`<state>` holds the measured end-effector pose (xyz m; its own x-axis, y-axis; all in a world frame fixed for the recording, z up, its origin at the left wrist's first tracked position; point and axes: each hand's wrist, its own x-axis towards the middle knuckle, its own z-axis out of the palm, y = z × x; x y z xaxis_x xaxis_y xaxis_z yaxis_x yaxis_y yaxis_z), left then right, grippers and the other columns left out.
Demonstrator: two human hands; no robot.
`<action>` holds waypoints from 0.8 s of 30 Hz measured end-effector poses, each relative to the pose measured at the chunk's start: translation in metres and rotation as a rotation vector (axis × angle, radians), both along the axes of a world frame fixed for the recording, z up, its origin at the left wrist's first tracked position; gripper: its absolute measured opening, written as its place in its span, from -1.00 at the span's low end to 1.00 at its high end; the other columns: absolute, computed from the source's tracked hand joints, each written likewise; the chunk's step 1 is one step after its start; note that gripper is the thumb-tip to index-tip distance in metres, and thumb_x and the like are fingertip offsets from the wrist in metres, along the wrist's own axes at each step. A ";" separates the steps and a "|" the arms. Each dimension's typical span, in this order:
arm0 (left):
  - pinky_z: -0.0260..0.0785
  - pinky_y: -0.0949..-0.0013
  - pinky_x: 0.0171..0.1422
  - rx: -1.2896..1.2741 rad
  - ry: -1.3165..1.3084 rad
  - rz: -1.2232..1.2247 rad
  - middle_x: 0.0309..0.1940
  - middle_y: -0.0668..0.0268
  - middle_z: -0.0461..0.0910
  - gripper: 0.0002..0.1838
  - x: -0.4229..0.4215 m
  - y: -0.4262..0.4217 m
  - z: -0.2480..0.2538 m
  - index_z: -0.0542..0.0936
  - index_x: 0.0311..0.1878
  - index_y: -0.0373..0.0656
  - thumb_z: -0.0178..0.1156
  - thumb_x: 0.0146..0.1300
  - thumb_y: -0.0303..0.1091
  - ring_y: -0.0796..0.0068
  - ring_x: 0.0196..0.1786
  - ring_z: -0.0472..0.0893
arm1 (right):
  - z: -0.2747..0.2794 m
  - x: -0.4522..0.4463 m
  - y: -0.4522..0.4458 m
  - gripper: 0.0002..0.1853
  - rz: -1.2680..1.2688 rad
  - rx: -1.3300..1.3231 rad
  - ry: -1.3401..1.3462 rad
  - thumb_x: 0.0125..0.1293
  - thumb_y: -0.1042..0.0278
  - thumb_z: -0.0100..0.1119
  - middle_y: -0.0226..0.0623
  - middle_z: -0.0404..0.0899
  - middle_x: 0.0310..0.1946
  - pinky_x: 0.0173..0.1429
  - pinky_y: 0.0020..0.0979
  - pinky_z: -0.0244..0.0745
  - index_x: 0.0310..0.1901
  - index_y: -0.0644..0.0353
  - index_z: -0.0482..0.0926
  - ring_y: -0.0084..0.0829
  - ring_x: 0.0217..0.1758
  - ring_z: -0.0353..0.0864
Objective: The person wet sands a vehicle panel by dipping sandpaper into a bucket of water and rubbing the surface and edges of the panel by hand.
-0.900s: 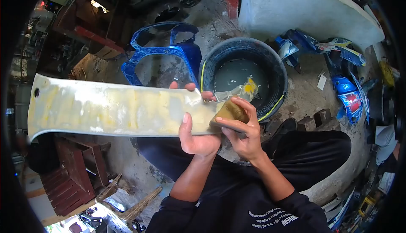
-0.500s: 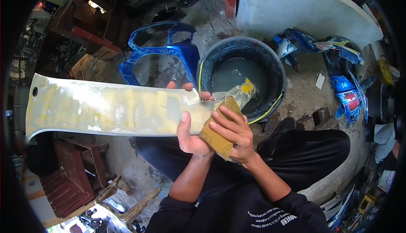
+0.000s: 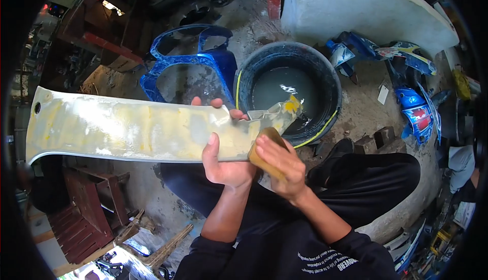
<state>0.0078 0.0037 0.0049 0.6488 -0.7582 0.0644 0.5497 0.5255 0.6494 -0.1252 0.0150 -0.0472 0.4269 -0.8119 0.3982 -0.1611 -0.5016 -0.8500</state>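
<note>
A long panel [image 3: 127, 130], pale with yellowish and grey patches, lies across the view, with a round hole near its left end. My left hand [image 3: 226, 163] grips it from below near its right part, thumb on the face and fingertips over the top edge. My right hand [image 3: 282, 170] is closed on a brown sandpaper piece [image 3: 267, 153], which touches the panel's lower edge at the right. The panel's narrow right end, with a bright yellow spot, overhangs a dark bucket [image 3: 330, 84] holding cloudy water.
Behind the panel a blue plastic frame [image 3: 221, 66] lies on the floor. Blue fairing pieces [image 3: 419, 115] are at the right, by a pale curved wall [image 3: 366, 8]. A dark red wooden stool [image 3: 84, 214] stands at the lower left, and small blocks [image 3: 384, 137] lie beyond my knee.
The panel and my left hand have shifted slightly left. My right hand has turned the sandpaper, first showing its broad face, now tilted more edge-on against the panel's lower edge.
</note>
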 end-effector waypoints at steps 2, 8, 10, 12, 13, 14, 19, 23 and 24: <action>0.42 -0.02 0.26 -0.009 -0.045 0.010 0.29 0.04 0.39 -0.23 0.000 -0.001 -0.001 0.13 0.59 -0.15 -0.01 0.34 -0.14 0.15 0.11 0.54 | -0.032 -0.003 -0.020 -0.60 -0.170 -0.009 0.004 0.34 0.52 0.23 -0.09 0.69 0.21 0.57 -0.11 0.24 0.21 0.20 0.69 -0.21 0.41 0.59; 0.40 -0.01 0.27 -0.020 -0.025 -0.015 0.28 0.04 0.39 -0.23 0.001 0.004 0.001 0.13 0.59 -0.15 -0.01 0.35 -0.11 0.18 0.09 0.53 | 0.006 -0.009 0.014 -0.62 0.092 -0.042 -0.011 0.36 0.51 0.21 -0.07 0.69 0.20 0.58 -0.07 0.24 0.20 0.26 0.69 -0.16 0.41 0.59; 0.40 -0.01 0.27 -0.017 -0.033 -0.006 0.28 0.04 0.39 -0.23 -0.001 0.001 -0.001 0.13 0.59 -0.16 -0.01 0.35 -0.11 0.18 0.09 0.53 | -0.020 -0.006 -0.001 -0.61 -0.025 -0.100 -0.109 0.35 0.55 0.21 -0.07 0.68 0.21 0.56 -0.06 0.27 0.21 0.23 0.69 -0.16 0.41 0.59; 0.40 -0.02 0.27 -0.014 -0.049 0.017 0.28 0.04 0.39 -0.23 -0.001 0.002 -0.002 0.13 0.60 -0.16 -0.01 0.36 -0.11 0.18 0.09 0.54 | -0.042 -0.005 -0.016 -0.60 -0.219 0.160 -0.057 0.37 0.58 0.18 -0.07 0.68 0.22 0.54 -0.04 0.29 0.22 0.15 0.69 -0.15 0.41 0.58; 0.40 -0.02 0.27 -0.018 -0.049 0.017 0.28 0.04 0.39 -0.23 0.000 0.002 -0.002 0.13 0.60 -0.16 -0.02 0.36 -0.11 0.18 0.08 0.54 | -0.040 -0.003 -0.014 -0.60 -0.191 0.103 -0.082 0.37 0.58 0.17 -0.07 0.68 0.22 0.55 -0.05 0.27 0.22 0.15 0.69 -0.15 0.42 0.58; 0.39 -0.03 0.27 -0.024 -0.049 0.016 0.28 0.04 0.39 -0.24 0.001 0.001 -0.003 0.13 0.59 -0.16 -0.02 0.36 -0.11 0.18 0.08 0.54 | -0.037 -0.002 -0.009 -0.60 -0.166 0.045 -0.107 0.37 0.58 0.15 -0.06 0.68 0.22 0.56 -0.07 0.26 0.21 0.15 0.69 -0.16 0.42 0.58; 0.39 -0.03 0.27 -0.030 -0.041 -0.009 0.28 0.05 0.39 -0.24 0.002 0.001 -0.005 0.12 0.60 -0.16 -0.03 0.37 -0.11 0.19 0.07 0.55 | -0.020 -0.009 0.001 -0.60 -0.056 0.056 -0.053 0.34 0.58 0.22 -0.07 0.68 0.21 0.53 -0.13 0.28 0.20 0.13 0.71 -0.18 0.40 0.60; 0.39 -0.03 0.27 -0.041 -0.055 0.003 0.29 0.05 0.39 -0.24 0.001 0.000 -0.003 0.11 0.60 -0.16 -0.04 0.38 -0.10 0.20 0.06 0.55 | -0.030 -0.007 -0.015 -0.57 -0.159 0.061 -0.032 0.29 0.59 0.27 -0.13 0.69 0.22 0.51 -0.17 0.29 0.20 0.12 0.71 -0.23 0.41 0.60; 0.39 -0.03 0.27 -0.037 -0.058 0.002 0.29 0.05 0.39 -0.24 0.002 0.001 -0.003 0.11 0.60 -0.16 -0.04 0.38 -0.10 0.20 0.06 0.55 | -0.019 -0.007 -0.004 -0.56 -0.109 0.011 -0.028 0.28 0.59 0.27 -0.14 0.69 0.22 0.52 -0.18 0.29 0.20 0.12 0.71 -0.24 0.41 0.59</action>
